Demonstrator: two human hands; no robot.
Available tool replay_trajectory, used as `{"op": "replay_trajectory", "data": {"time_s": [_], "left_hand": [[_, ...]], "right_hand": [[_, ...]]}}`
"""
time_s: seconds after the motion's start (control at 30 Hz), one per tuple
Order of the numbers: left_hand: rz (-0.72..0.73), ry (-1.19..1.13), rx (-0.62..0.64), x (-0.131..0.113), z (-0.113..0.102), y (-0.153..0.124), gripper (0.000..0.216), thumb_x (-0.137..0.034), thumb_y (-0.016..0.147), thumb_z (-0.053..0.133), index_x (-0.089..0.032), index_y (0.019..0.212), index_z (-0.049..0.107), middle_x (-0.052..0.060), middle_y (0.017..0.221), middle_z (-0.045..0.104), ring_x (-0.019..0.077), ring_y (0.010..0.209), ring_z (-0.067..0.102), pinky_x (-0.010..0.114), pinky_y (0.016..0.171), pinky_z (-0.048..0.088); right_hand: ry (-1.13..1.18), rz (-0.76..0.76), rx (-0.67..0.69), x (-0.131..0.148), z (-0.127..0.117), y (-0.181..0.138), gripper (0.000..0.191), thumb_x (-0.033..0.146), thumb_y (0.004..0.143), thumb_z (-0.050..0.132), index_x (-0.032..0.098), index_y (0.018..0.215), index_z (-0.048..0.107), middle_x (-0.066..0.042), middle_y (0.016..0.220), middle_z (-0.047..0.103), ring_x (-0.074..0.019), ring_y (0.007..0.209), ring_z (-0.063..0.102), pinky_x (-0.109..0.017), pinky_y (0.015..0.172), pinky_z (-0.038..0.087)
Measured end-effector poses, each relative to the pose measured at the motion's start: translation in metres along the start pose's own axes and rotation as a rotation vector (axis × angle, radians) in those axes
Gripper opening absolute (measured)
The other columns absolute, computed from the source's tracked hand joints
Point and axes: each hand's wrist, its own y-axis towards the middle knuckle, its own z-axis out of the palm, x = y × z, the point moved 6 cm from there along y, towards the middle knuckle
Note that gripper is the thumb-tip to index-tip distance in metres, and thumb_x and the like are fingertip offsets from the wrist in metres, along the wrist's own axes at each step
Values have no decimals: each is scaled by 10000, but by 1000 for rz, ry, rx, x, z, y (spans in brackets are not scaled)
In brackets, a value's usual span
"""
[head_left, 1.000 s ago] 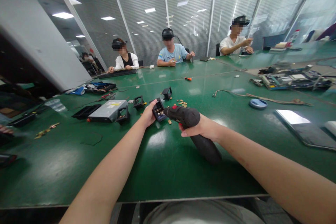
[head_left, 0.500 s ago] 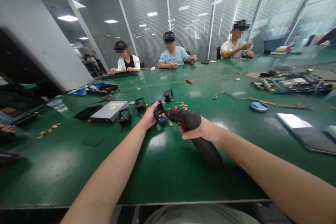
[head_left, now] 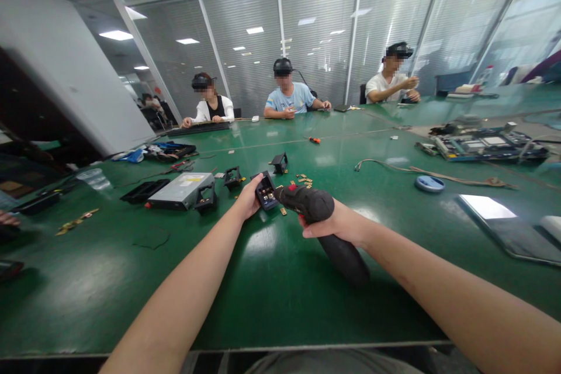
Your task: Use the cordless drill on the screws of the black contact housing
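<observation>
My left hand is closed around a small black block with metal contacts on its face, held just above the green table. My right hand grips a black electric screwdriver by its handle. The screwdriver's nose points left and meets the face of the black block. Small brass pieces lie scattered on the table just behind the block.
A silver drive box and several black brackets lie to the left. A blue round lid, a cable, circuit boards and a flat panel are at the right. Three people sit at the far side.
Both hands, the block and the screwdriver stay together in the same grip. The camera has tilted slightly, so everything sits a little lower in view.
</observation>
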Motion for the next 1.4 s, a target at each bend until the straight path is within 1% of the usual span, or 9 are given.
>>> {"op": "replay_trajectory", "data": {"time_s": [0.17, 0.3, 0.43, 0.53, 0.67, 0.77, 0.97, 1.1, 1.4], "left_hand": [[6, -2, 6, 0, 1, 0, 307, -391, 919, 779, -151, 1103, 726, 102, 872, 804, 246, 709, 786, 384, 770, 654], [14, 10, 2, -1, 0, 0, 270, -376, 945, 748, -151, 1092, 729, 102, 865, 801, 237, 698, 782, 369, 756, 652], [14, 11, 15, -1, 1, 0, 260, -377, 958, 730, -150, 1085, 726, 103, 860, 799, 240, 700, 783, 376, 753, 654], [10, 0, 12, 0, 1, 0, 279, -380, 936, 758, -152, 1093, 725, 98, 856, 800, 237, 692, 782, 371, 755, 653], [-5, -9, 12, 1, 0, 2, 302, -393, 919, 778, -156, 1099, 724, 88, 830, 795, 237, 659, 773, 376, 732, 654], [2, -11, 8, 2, -1, 4, 289, -389, 919, 778, -160, 1089, 726, 87, 824, 793, 237, 657, 772, 377, 734, 653], [13, 12, 33, 2, 0, 4, 252, -385, 961, 721, -161, 1077, 728, 91, 839, 795, 238, 710, 786, 371, 746, 656], [22, 8, 57, 2, 1, 4, 277, -390, 939, 749, -158, 1091, 733, 99, 881, 806, 239, 739, 793, 370, 774, 659], [-9, 22, 18, 2, 0, 5, 352, -439, 913, 778, -150, 1110, 738, 110, 846, 802, 250, 665, 776, 373, 714, 654]], "right_hand": [[18, -9, 2, 1, 1, 0, 588, 192, 567, 953, 184, 1104, 712, 11, 814, 675, -178, 758, 576, -307, 707, 433], [-4, -1, -10, 2, 1, -1, 542, 202, 573, 948, 180, 1065, 722, 10, 802, 675, -179, 751, 576, -313, 709, 429], [-7, 1, -3, 3, 1, -2, 556, 204, 573, 946, 187, 1079, 717, 13, 807, 673, -181, 753, 576, -317, 714, 432], [-21, -2, -2, 3, 1, -1, 514, 209, 580, 943, 177, 1039, 712, 13, 803, 674, -176, 753, 575, -316, 718, 428], [-32, -24, 7, 3, 1, 0, 387, 222, 583, 940, 176, 873, 687, 12, 778, 665, -168, 735, 564, -316, 710, 417], [-34, -18, 6, 1, 0, 0, 360, 246, 567, 948, 174, 795, 680, -1, 773, 672, -174, 725, 569, -323, 703, 423], [-37, -23, 8, 3, 1, -1, 348, 239, 565, 947, 174, 785, 686, 2, 754, 665, -168, 705, 558, -319, 685, 417], [-32, -26, 5, 3, 1, -1, 367, 244, 567, 950, 180, 815, 687, 5, 761, 662, -172, 714, 558, -318, 685, 411], [-61, -33, 5, 0, -2, -1, 348, 266, 595, 959, 182, 796, 688, -8, 802, 671, -184, 748, 571, -328, 721, 427]]}}
